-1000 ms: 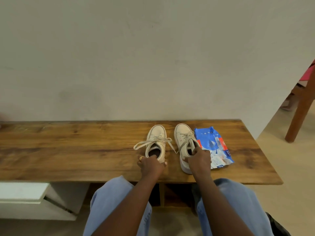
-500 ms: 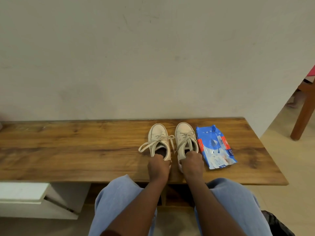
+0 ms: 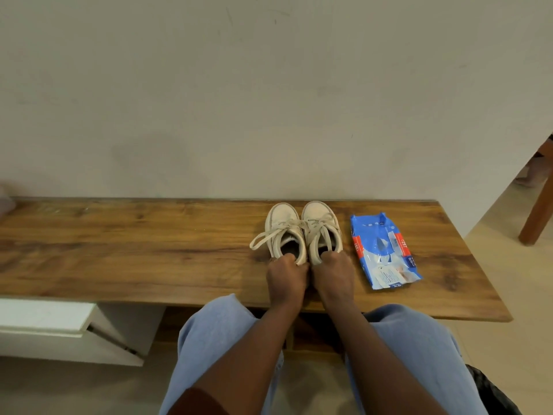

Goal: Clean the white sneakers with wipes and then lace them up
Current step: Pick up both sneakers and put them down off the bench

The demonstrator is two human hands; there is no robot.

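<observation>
Two small white sneakers stand side by side on the wooden bench (image 3: 149,250), toes toward the wall. My left hand (image 3: 285,280) grips the heel of the left sneaker (image 3: 282,227), fingers curled into its opening. My right hand (image 3: 332,275) grips the heel of the right sneaker (image 3: 318,223) the same way. Loose laces trail off the left shoe onto the wood. A blue pack of wipes (image 3: 384,250) lies flat just right of the shoes.
A plain wall rises right behind the bench. A white open drawer (image 3: 59,324) sits under the bench at the left. A wooden chair leg (image 3: 537,211) stands on the floor at the far right. My knees in light blue trousers sit against the bench's front edge.
Both hands have pushed the sneakers together and a little further back; a gap lay between them before. The pack of wipes has not moved.
</observation>
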